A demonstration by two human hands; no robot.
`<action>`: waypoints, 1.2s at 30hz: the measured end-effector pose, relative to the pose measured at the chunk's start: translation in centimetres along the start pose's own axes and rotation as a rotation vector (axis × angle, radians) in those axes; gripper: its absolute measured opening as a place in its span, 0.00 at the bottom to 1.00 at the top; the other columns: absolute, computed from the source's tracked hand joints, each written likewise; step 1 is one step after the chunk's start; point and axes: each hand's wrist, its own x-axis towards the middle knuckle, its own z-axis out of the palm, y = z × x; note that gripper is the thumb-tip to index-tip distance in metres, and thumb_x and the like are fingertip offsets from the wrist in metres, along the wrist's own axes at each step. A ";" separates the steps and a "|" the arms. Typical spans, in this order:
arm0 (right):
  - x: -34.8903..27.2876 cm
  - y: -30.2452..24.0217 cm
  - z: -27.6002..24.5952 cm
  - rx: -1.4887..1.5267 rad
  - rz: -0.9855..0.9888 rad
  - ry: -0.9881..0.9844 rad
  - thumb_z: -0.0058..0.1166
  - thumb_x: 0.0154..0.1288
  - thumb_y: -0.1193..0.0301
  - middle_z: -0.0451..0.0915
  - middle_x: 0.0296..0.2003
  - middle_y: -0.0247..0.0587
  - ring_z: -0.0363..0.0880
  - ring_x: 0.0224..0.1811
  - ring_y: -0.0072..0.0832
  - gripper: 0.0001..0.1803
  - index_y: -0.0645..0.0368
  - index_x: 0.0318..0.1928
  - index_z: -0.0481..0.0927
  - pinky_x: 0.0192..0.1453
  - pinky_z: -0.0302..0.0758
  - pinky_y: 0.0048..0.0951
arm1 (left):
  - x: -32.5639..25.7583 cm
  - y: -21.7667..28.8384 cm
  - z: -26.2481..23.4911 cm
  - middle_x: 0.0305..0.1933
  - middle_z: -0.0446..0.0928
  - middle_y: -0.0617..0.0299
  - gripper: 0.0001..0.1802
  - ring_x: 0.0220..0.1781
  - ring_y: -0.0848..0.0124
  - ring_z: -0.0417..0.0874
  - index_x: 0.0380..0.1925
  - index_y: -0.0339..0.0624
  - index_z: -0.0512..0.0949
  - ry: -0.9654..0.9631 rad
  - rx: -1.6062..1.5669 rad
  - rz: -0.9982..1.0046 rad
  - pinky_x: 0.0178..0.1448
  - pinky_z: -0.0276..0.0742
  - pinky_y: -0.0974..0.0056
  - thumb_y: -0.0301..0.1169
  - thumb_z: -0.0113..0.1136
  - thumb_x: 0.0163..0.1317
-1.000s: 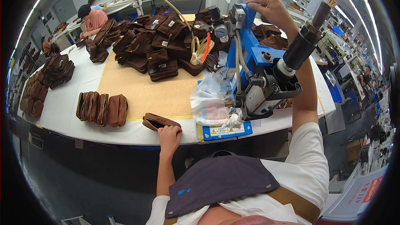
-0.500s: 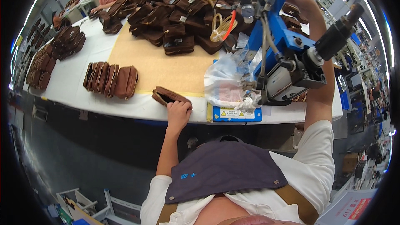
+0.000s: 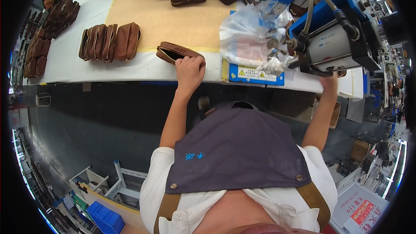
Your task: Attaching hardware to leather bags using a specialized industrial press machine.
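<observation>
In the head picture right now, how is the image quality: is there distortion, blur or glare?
Head view: strong fisheye bending, so the white table edge curves and a black rim frames the picture; the left hand on the brown pouch is sharp; light is even, with mild glare on the clear plastic bag.
</observation>
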 end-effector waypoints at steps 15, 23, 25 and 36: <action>-8.0 21.0 19.7 -0.285 0.343 -0.310 0.60 0.55 0.80 0.82 0.38 0.40 0.80 0.36 0.23 0.14 0.66 0.44 0.80 0.41 0.77 0.22 | 0.6 -1.0 -0.6 0.29 0.79 0.63 0.12 0.36 0.62 0.79 0.37 0.49 0.75 -0.240 -0.104 0.031 0.44 0.63 0.57 0.30 0.64 0.51; -6.2 23.9 23.6 -0.561 0.143 -0.244 0.60 0.52 0.82 0.79 0.37 0.38 0.79 0.34 0.22 0.15 0.65 0.42 0.79 0.38 0.76 0.21 | 0.4 -1.2 -1.1 0.31 0.81 0.61 0.14 0.36 0.60 0.82 0.39 0.47 0.75 -0.292 -0.177 0.018 0.43 0.65 0.56 0.30 0.66 0.51; -6.2 24.0 23.7 -0.540 0.170 -0.232 0.59 0.52 0.83 0.79 0.36 0.38 0.79 0.33 0.22 0.15 0.65 0.42 0.79 0.38 0.76 0.21 | 0.2 -1.3 -1.0 0.31 0.81 0.61 0.15 0.36 0.59 0.82 0.39 0.47 0.75 -0.284 -0.178 0.011 0.43 0.65 0.56 0.30 0.66 0.51; -6.7 24.1 24.8 -0.303 0.250 -0.119 0.59 0.48 0.85 0.78 0.32 0.39 0.79 0.31 0.25 0.12 0.66 0.37 0.78 0.34 0.79 0.23 | -0.1 -1.1 -1.1 0.31 0.80 0.62 0.14 0.37 0.62 0.80 0.39 0.48 0.76 -0.178 -0.103 0.116 0.44 0.64 0.57 0.29 0.64 0.51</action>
